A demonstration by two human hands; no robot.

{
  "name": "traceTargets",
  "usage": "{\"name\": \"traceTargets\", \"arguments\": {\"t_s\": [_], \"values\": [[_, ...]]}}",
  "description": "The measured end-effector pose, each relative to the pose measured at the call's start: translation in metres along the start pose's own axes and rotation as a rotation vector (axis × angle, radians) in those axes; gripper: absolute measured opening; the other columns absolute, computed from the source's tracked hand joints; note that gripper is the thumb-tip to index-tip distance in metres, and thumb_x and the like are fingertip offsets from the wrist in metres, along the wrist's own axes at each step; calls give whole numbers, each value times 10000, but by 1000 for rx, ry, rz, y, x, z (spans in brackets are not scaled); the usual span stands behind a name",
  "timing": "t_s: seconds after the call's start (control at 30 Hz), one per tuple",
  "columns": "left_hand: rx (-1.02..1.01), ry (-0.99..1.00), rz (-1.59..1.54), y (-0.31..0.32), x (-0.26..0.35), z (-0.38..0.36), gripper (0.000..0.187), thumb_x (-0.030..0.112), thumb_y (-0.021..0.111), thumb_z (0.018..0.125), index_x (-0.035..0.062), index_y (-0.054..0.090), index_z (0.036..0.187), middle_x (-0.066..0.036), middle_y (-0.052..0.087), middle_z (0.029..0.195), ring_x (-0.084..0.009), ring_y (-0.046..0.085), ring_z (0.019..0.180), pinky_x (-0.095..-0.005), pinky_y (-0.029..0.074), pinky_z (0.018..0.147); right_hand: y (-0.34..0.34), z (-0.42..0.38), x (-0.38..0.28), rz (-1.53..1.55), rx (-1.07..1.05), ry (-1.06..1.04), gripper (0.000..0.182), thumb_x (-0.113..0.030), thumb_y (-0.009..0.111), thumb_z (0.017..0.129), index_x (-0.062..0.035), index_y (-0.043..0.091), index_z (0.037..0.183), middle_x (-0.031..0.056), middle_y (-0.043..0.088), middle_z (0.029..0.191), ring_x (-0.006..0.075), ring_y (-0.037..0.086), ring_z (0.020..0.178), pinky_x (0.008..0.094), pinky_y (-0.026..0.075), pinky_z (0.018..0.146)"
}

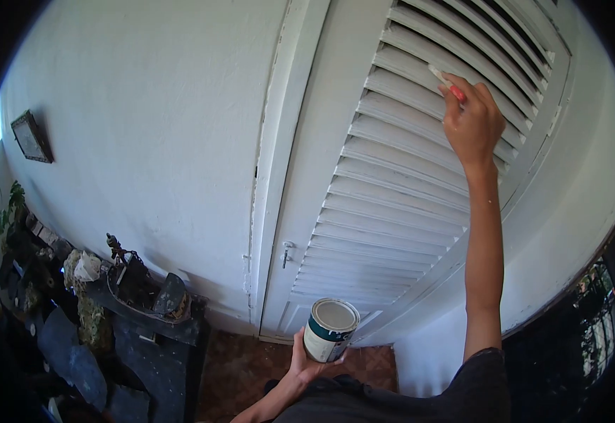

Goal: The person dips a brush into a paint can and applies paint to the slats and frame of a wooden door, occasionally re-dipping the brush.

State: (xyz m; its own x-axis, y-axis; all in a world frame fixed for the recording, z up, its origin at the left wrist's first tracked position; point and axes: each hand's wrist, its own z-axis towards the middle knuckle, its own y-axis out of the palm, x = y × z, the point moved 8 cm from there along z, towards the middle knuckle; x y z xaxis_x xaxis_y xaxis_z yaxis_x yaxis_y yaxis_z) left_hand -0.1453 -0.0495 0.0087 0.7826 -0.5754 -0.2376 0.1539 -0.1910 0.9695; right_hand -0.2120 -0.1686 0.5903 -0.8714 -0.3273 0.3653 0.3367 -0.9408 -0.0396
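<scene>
My right hand [475,123] is raised high, its fingers closed round the red handle of a small paintbrush [455,92]. The pale brush tip lies against one of the upper slats of a white louvered door [399,166]. Down near my body, my left hand [304,363] grips a paint can [330,338] with a dark green and white label. The can is held upright, tilted slightly, and its round top shows pale grey-white inside the rim.
A door handle [286,252] projects at the door's left side. On the left, a dark stand [156,345] carries a metal ornament and stones along the white wall [159,134], where a small frame [32,137] hangs. Reddish-brown tiles [233,374] cover the floor.
</scene>
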Motion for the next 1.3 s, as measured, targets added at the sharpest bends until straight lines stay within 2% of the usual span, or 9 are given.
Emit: {"name": "traceTargets", "arguments": {"t_s": [0.2,0.4,0.57,0.7,0.8,0.93,1.07,1.17,1.3], "values": [[-9,-45,-9,8,-8,7,761,636,508,960,159,413,1546,-209,402,1561,-411,442,1394,-659,451,1059,28,6,-18,159,149,-42,164,-87,747,832,-196,757,953,-35,704,749,194,648,731,358,529,584],[81,-70,-6,1,-21,15,754,632,519,959,163,418,1540,-202,399,1563,-412,432,1403,-659,440,1077,27,26,-57,245,65,-186,154,-104,755,795,-215,747,902,-47,690,713,167,620,749,342,505,546],[100,-55,29,-4,-22,13,751,632,517,961,166,419,1543,-201,402,1569,-416,433,1407,-665,431,1085,6,19,-3,125,-104,-189,109,-162,752,847,-213,768,942,46,623,767,255,645,697,420,502,578],[120,-28,23,-13,-19,8,764,649,504,957,164,427,1541,-203,406,1572,-417,440,1402,-669,429,1081,-11,0,82,-220,-181,-22,131,-311,715,947,-200,777,977,49,600,808,268,642,704,428,508,599],[51,-47,3,-2,-20,5,769,654,499,953,156,438,1536,-205,414,1565,-413,444,1397,-660,435,1077,-23,-15,94,-162,-186,90,145,-312,711,952,-199,782,1010,47,595,801,266,639,711,421,515,610],[130,-7,52,0,-20,12,779,597,539,925,110,448,1526,-210,464,1506,-402,471,1350,-612,452,1047,-13,-20,53,21,13,36,131,-249,725,934,-242,784,1051,23,616,815,238,647,742,389,527,609],[92,-37,39,13,-26,20,721,591,519,961,134,450,1514,-196,444,1533,-395,460,1376,-628,458,1074,11,-5,-13,294,116,-85,210,-138,753,828,-221,782,1019,-4,695,757,194,657,777,362,532,596],[100,-38,83,13,-29,25,730,590,520,958,135,443,1524,-206,434,1542,-403,456,1380,-629,455,1078,10,-7,-17,242,110,-113,219,-101,744,804,-205,775,994,-12,703,732,176,661,763,352,527,579],[75,-36,42,10,-32,26,748,597,517,954,131,433,1533,-211,428,1548,-416,446,1388,-634,450,1084,-4,-24,43,99,64,-49,211,-116,755,801,-219,759,985,-8,679,728,185,662,738,355,515,561]]}}
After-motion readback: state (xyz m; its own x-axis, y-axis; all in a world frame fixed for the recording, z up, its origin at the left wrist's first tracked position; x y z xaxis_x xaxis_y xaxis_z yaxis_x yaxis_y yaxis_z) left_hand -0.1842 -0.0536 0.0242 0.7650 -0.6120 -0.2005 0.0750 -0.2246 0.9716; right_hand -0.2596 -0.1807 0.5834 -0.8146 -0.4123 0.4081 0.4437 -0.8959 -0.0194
